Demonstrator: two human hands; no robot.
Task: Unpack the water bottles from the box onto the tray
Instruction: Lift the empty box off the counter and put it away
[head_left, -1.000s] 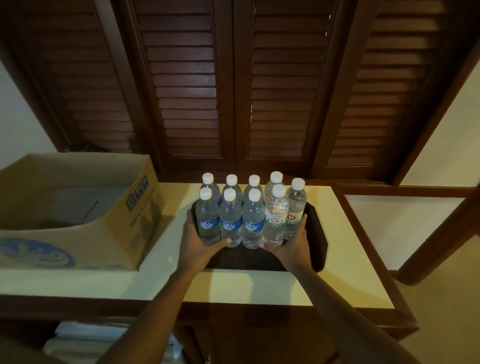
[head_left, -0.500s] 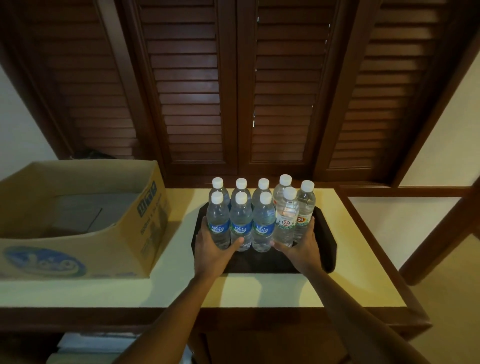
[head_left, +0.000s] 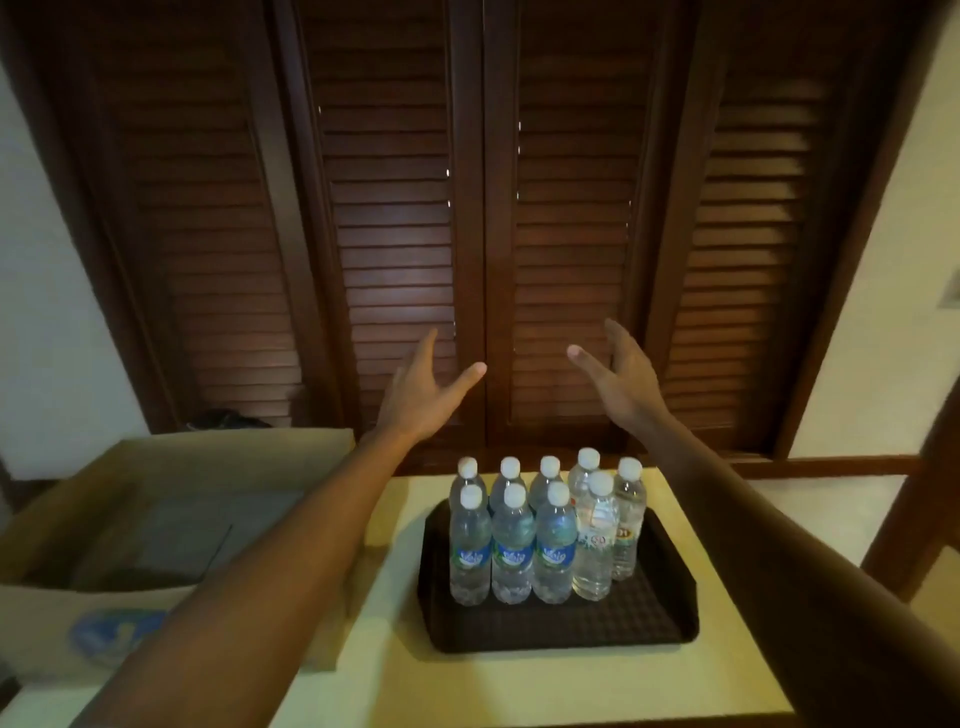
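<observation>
Several clear water bottles (head_left: 512, 545) with white caps stand upright in two tight rows on a dark tray (head_left: 561, 623). Those on the left carry blue labels; those on the right have white and red labels. The cardboard box (head_left: 171, 525) sits open to the left of the tray, and no bottle shows inside it. My left hand (head_left: 423, 392) and my right hand (head_left: 618, 376) are raised in the air above and behind the bottles, palms facing each other, fingers spread, holding nothing.
The tray and box rest on a cream counter (head_left: 727, 649) with a dark wooden edge. Dark louvred wooden doors (head_left: 483, 234) fill the wall behind. A wooden post (head_left: 919, 499) stands at the right.
Both hands have let go of the bottle group and lifted up off the tray into the air. The bottles stay put on the tray.
</observation>
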